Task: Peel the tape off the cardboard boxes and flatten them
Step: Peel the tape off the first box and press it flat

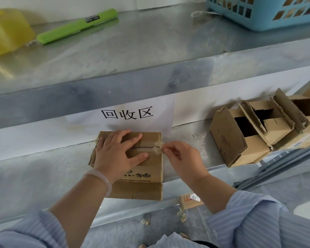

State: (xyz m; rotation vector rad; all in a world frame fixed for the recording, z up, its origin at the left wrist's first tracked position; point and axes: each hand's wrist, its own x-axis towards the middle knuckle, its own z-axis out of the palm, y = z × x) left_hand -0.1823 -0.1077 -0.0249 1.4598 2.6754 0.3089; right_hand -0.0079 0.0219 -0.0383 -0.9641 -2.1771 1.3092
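Item, left hand (pixel 117 154): fingers spread flat on the closed cardboard box (pixel 132 163), pinning it, I judge, against the pull. Item, right hand (pixel 182 158): thumb and forefinger pinched on the lifted tape end (pixel 157 148) at the box's right edge, over the flap seam. Box sits on the metal shelf (pixel 43 176) below the paper sign (pixel 127 113). Open boxes (pixel 258 129) stand well apart to the right; I see free shelf between for drawing the tape rightward.
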